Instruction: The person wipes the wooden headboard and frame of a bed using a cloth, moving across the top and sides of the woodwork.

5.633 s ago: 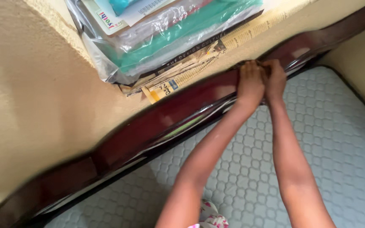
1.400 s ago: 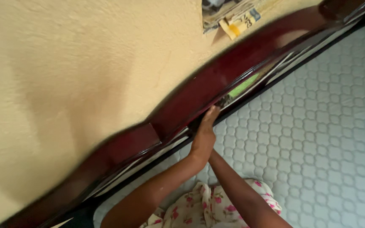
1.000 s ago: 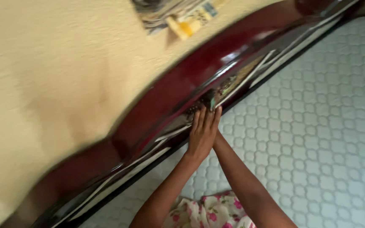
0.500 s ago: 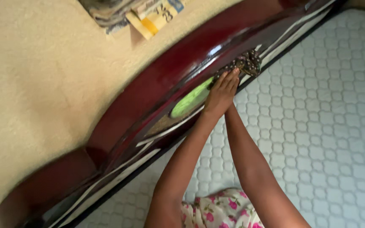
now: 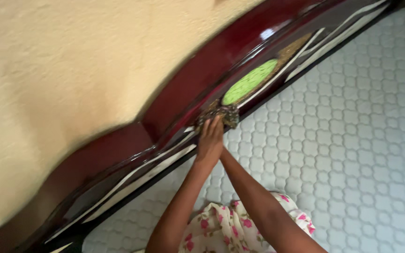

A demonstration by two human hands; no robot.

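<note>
A dark, speckled cloth point(image 5: 222, 114) lies bunched against the glossy dark red headboard point(image 5: 183, 89), just left of a green oval inlay point(image 5: 249, 82). My left hand point(image 5: 210, 139) presses flat on the cloth's lower edge, fingers together and pointing up at the headboard. My right forearm runs up from the lower right. My right hand point(image 5: 221, 155) is tucked under the left one, so its fingers are hidden. Both arms stretch over a quilted pale mattress point(image 5: 343, 140).
A textured cream wall point(image 5: 71, 70) rises behind the headboard. Pale curved stripes point(image 5: 141, 171) run along the headboard's lower part. A floral garment point(image 5: 230, 225) shows at the bottom between my arms. The mattress fills the right side of the view.
My hands and the cloth have slid left along the headboard, from the right end of the green oval to its left end. The stack of papers on the wall side has left the view.
</note>
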